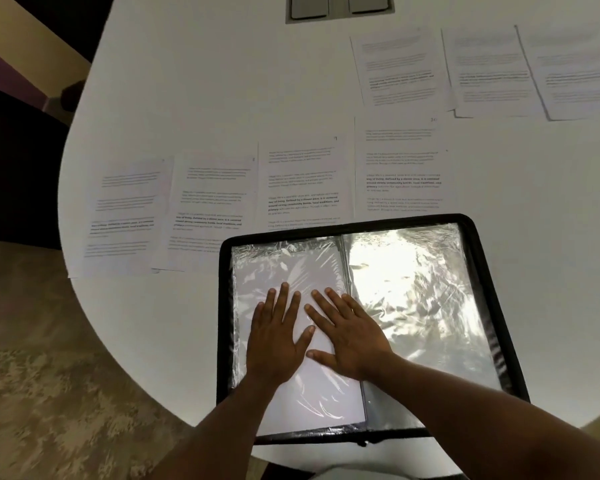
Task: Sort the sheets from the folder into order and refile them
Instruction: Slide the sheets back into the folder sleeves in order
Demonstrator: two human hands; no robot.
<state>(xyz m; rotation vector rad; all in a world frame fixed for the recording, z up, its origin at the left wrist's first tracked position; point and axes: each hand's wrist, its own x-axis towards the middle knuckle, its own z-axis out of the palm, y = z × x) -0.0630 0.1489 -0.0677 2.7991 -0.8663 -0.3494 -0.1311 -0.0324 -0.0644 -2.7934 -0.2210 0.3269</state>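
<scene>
A black zip folder [484,282] lies open at the table's near edge, with clear plastic sleeves inside. Its left sleeve [291,271] holds a white sheet, blank side up. My left hand [278,337] and my right hand [350,334] both press flat on that left sleeve, fingers straight and spread. The right sleeve [423,289] is crinkled and shiny with glare. Several printed sheets lie spread on the table beyond the folder: a near row [215,202] to the left and centre, and a far row [489,71] at the upper right.
The white table [222,81] has a curved left edge, with patterned carpet [49,393] below it. A grey socket panel [338,6] is set in the table at the top. A dark chair [14,161] stands at the left.
</scene>
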